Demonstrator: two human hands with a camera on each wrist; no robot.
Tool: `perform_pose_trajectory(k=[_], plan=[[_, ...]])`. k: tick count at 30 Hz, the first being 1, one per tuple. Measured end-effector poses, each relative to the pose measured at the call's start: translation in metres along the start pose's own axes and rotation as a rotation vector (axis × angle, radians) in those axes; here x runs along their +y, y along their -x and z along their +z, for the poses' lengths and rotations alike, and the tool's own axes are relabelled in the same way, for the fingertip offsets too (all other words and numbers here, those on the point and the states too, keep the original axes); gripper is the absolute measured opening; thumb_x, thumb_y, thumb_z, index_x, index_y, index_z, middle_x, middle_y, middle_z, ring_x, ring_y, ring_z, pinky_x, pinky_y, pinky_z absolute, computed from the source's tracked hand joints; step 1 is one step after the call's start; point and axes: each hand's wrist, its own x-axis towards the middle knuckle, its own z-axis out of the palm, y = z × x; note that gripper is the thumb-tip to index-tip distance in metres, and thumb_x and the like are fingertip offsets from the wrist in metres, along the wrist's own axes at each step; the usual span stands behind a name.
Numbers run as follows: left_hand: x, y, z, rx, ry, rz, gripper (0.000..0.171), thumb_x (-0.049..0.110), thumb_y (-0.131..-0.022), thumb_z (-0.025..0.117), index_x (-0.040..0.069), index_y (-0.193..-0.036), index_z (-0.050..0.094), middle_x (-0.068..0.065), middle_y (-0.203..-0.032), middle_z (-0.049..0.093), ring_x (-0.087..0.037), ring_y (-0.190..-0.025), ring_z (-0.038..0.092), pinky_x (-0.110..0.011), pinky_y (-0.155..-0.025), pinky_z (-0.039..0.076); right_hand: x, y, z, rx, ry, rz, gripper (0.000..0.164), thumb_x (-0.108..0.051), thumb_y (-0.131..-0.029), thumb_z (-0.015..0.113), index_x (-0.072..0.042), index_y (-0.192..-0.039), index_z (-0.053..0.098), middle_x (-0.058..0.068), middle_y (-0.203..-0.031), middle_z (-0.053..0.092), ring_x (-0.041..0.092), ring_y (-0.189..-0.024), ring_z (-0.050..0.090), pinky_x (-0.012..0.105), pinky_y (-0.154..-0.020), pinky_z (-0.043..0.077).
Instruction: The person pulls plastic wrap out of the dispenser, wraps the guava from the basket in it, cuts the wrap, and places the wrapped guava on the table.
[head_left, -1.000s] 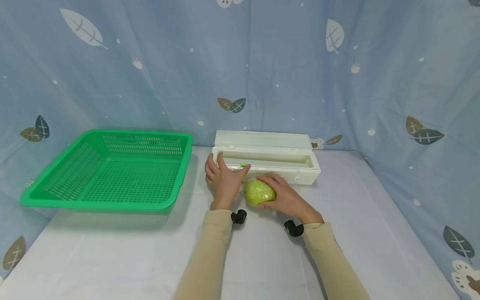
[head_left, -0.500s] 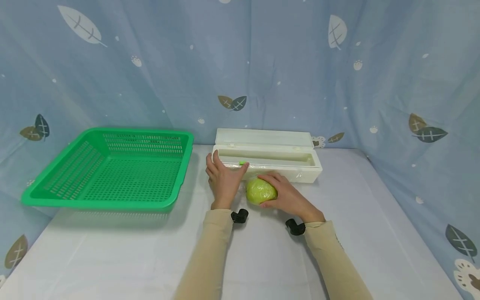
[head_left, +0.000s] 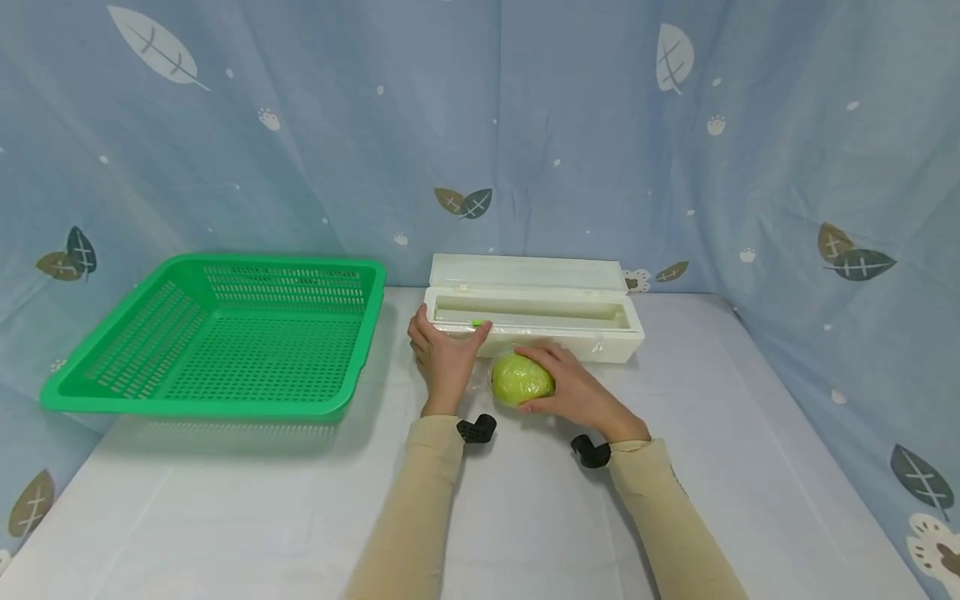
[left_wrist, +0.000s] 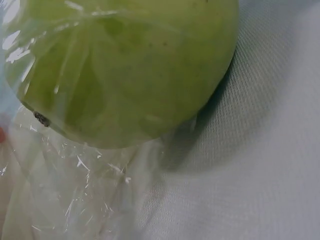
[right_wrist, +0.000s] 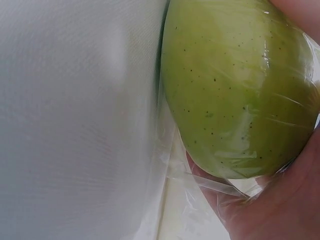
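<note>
A green pear [head_left: 517, 380] in clear cling film lies on the table before a long white cling film box [head_left: 577, 343]. My right hand [head_left: 573, 390] grips the pear from its right side, thumb in front and fingers behind. In the right wrist view the film lies tight and shiny over the speckled pear [right_wrist: 235, 95]. My left hand [head_left: 447, 362] holds the left end of the box, its thumb right at the small green slide cutter [head_left: 477, 322] on the front edge. Loose film [left_wrist: 80, 185] stretches from the pear towards the box.
The box's lid [head_left: 525, 272] stands raised at the back. To the left is a green perforated basket [head_left: 217, 408] with nothing in it. A white cloth [head_left: 540, 525] covers the table, and a blue leaf-print curtain [head_left: 300, 142] hangs behind.
The slide cutter and my left thumb have shifted a little to the left along the box's front edge. My right hand keeps its grip on the pear. The head view has tilted slightly.
</note>
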Motion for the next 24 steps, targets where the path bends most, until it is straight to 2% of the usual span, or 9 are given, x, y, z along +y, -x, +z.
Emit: perform_pose_trajectory(k=[9,18,24], plan=[[0.000,0.000,-0.003,-0.014,-0.050,0.042,0.107,0.071,-0.061,0.060,0.015,-0.139,0.013,-0.006,-0.137,0.019,-0.025,-0.121,0.025,-0.048,-0.094,0.027,0.001,0.001,0.000,-0.003,0.002,0.016,0.083,-0.039,-0.064,0.078,-0.033,-0.135,0.036,-0.009,-0.133,0.030,0.017,-0.116,0.033,0.044,-0.090,0.036],[-0.003,-0.006,-0.007,-0.031,-0.034,0.079,0.102,0.068,-0.064,0.060,0.014,-0.141,0.018,-0.004,-0.139,0.021,-0.023,-0.125,0.025,-0.044,-0.096,0.030,0.000,0.000,-0.001,-0.009,-0.012,0.022,0.082,-0.040,-0.064,0.078,-0.031,-0.135,0.036,-0.009,-0.132,0.032,0.017,-0.116,0.034,0.045,-0.090,0.035],[-0.005,-0.009,-0.012,-0.070,-0.010,0.092,0.098,0.066,-0.068,0.060,0.016,-0.141,0.020,0.002,-0.142,0.020,-0.020,-0.128,0.025,-0.043,-0.096,0.031,0.000,-0.001,-0.001,-0.013,-0.013,0.008,0.082,-0.038,-0.065,0.078,-0.030,-0.135,0.036,-0.007,-0.131,0.032,0.019,-0.115,0.034,0.046,-0.090,0.035]])
